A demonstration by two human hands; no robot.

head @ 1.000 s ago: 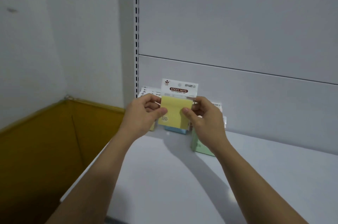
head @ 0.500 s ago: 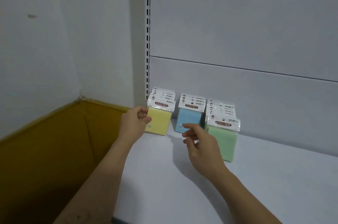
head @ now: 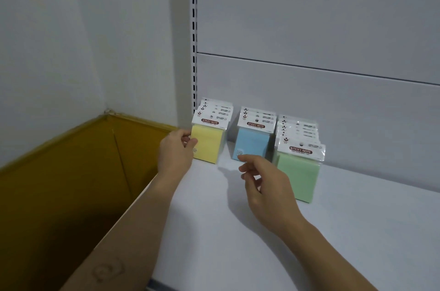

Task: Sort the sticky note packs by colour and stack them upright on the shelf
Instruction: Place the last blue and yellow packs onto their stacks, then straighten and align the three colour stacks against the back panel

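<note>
Three upright rows of sticky note packs stand on the white shelf against its back panel: yellow packs on the left, blue packs in the middle, green packs on the right. My left hand pinches the left edge of the front yellow pack with thumb and fingers. My right hand hovers in front of the blue packs, fingers loosely curled and holding nothing, apart from the packs.
An open brown cardboard box sits left of the shelf, its inside dark. A slotted upright rail runs up the back panel behind the yellow row. A white wall closes the left side.
One second ago both hands held a yellow pack up in the air. It now stands at the front of the yellow row; my right hand has let go and drawn back.
</note>
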